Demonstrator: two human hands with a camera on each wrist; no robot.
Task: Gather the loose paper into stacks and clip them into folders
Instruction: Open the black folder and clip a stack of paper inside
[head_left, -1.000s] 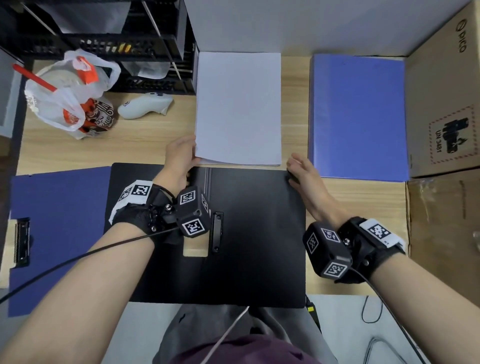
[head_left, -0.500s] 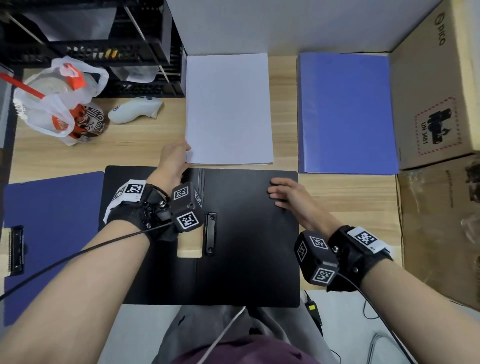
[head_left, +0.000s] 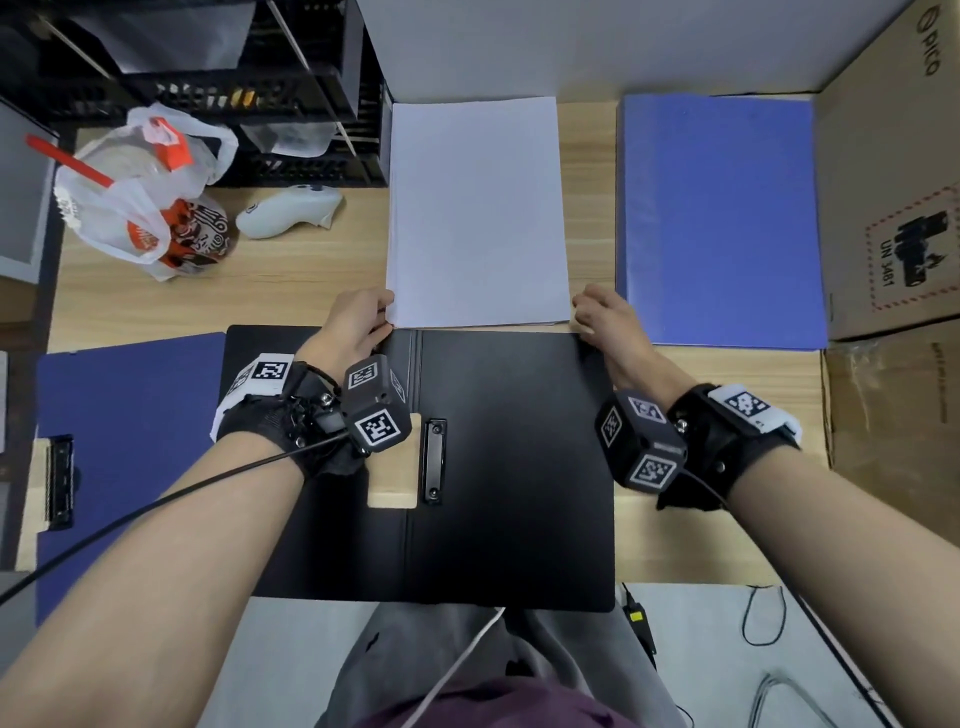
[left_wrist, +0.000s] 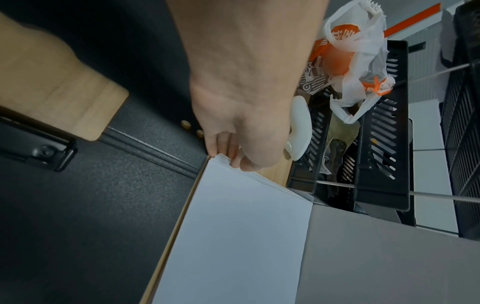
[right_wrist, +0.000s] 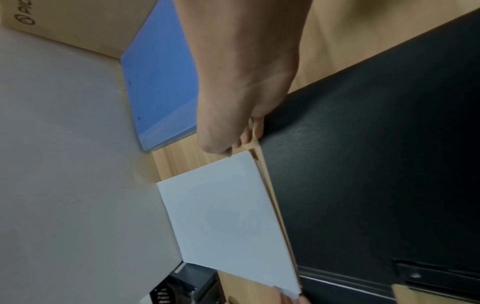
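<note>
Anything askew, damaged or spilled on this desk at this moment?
Nothing stands out. The paper stack lies square, hands at its near corners; the open black folder is flat, and the blue folder lies straight.

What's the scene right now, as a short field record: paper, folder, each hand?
paper: white paper stack flat on the wooden desk, beyond the folder
folder: open black clip folder, clip holding nothing
left hand: left hand fingers at the stack's near left corner
right hand: right hand at its near right corner
grip: contact unclear
</note>
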